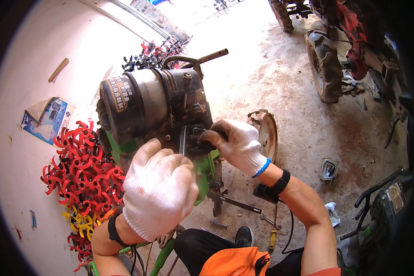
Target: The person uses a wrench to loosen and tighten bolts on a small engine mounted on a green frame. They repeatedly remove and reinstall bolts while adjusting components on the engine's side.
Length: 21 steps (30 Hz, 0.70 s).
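Note:
A small green and black engine-driven machine [124, 99] stands in front of me, with a cylindrical tank on top and a tube handle at the back. My left hand [158, 188], in a white knit glove, is closed on a slim silver metal tool [183, 142] that rises into the dark mechanism. My right hand [232, 145], gloved with a blue cuff, has its fingers curled in a pinch at that mechanism, just right of the tool. What its fingertips hold is too small to make out.
Red and yellow blades [83, 179] are piled by the left wall. A wheel [267, 133] lies behind my right hand. A red tractor [354, 37] stands upper right, another machine [386, 207] lower right. A wrench [269, 221], yellow screwdriver [273, 237] and metal tray [328, 170] lie on the floor.

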Tool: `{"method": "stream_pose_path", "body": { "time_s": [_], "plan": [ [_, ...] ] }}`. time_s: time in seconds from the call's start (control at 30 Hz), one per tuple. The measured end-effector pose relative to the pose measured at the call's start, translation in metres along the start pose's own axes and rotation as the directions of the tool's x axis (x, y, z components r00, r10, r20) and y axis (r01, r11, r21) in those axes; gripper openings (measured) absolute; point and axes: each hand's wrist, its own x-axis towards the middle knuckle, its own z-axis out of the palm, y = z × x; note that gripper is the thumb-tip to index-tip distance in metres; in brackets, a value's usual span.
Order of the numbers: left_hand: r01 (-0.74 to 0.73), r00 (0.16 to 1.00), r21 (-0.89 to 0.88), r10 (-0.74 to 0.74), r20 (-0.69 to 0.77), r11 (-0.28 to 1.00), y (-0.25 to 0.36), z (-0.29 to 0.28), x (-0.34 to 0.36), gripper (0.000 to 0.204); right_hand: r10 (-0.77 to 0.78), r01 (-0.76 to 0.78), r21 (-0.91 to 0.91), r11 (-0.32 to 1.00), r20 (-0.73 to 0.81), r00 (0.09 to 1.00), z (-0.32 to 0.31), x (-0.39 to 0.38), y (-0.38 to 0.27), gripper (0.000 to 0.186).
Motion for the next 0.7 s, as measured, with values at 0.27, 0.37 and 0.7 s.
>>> {"method": "stream_pose_path", "body": {
  "time_s": [0.27,0.37,0.7],
  "plan": [
    [-0.004,1.000,-0.033,0.003,-0.031,0.999,-0.0010,0.0024,-0.0003,0.023,0.041,-0.041,0.012,0.999,0.020,0.999,0.0000,-0.0022,-0.0031,0.041],
    [-0.001,1.000,-0.034,0.000,-0.030,0.999,-0.0005,0.0024,-0.0002,0.023,0.075,-0.076,0.043,0.996,0.037,0.997,-0.0004,-0.0025,-0.0050,0.042],
    [-0.002,0.999,-0.040,0.001,-0.035,0.999,-0.0011,0.0032,-0.0001,0.023,0.083,-0.084,0.060,0.995,0.020,0.996,0.0003,-0.0059,-0.0066,0.040]
  ]
}}
